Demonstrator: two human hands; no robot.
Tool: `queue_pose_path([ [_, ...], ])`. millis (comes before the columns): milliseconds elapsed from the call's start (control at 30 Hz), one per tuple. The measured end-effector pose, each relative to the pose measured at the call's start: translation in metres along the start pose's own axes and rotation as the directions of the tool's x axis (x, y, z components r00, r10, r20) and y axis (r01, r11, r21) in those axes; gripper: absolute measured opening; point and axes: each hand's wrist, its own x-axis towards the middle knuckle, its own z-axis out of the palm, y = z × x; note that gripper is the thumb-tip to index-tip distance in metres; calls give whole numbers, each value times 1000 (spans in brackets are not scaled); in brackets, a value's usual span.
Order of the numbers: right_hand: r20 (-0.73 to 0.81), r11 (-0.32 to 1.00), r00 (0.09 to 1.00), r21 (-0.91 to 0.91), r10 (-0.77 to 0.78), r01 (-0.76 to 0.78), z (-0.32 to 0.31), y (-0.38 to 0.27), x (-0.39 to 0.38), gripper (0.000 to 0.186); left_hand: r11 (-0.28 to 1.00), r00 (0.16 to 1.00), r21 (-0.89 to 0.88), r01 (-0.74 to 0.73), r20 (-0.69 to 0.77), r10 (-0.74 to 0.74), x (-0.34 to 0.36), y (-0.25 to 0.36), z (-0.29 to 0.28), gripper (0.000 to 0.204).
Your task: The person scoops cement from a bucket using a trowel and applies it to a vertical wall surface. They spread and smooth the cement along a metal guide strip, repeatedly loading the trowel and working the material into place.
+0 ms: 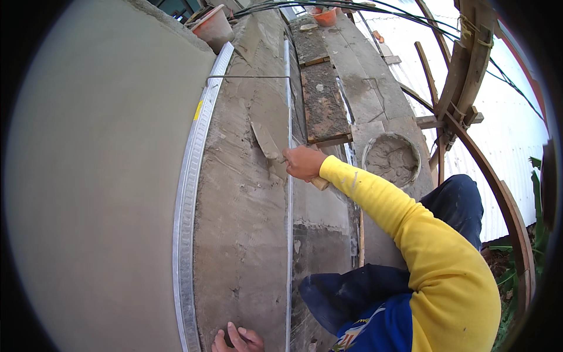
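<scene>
My right hand (305,163), at the end of a yellow sleeve, is closed round the wooden handle of a trowel (265,141). The trowel's flat blade lies against a long band of wet grey mortar (240,234), pointing up and left. Low in the view, my left hand (239,340) rests at the band with its fingers apart and nothing in them. A ribbed silvery metal straightedge (187,205) runs along the band's left side, a thin metal strip (289,223) along its right. Near the far end a bent metal rod (249,77) spans both.
A round tub (365,155) of mortar stands right of my forearm. Mortar-crusted boards (325,108) lie beyond my right hand. Two orange buckets, one at the far left (214,27) and one farther back (324,17), stand near black cables. Wooden scaffold poles (469,64) rise at right.
</scene>
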Motion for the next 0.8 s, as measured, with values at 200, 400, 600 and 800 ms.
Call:
queue_pose_path([
  [200,-36,984,990,120,136,-130,86,-72,-88,25,1000,999,-29,5,-37,-6,2,5,2,19],
  [400,-197,958,957,232,214,-166,51,-1,-66,27,1000,998,7,12,-63,-12,-9,1,11,20],
  [600,-135,997,988,30,72,-68,-79,94,65,34,999,995,-20,-26,-93,24,-10,0,28,24],
  [800,144,994,988,77,61,-73,11,47,-32,25,1000,997,1,-20,-69,20,-10,-6,23,23],
])
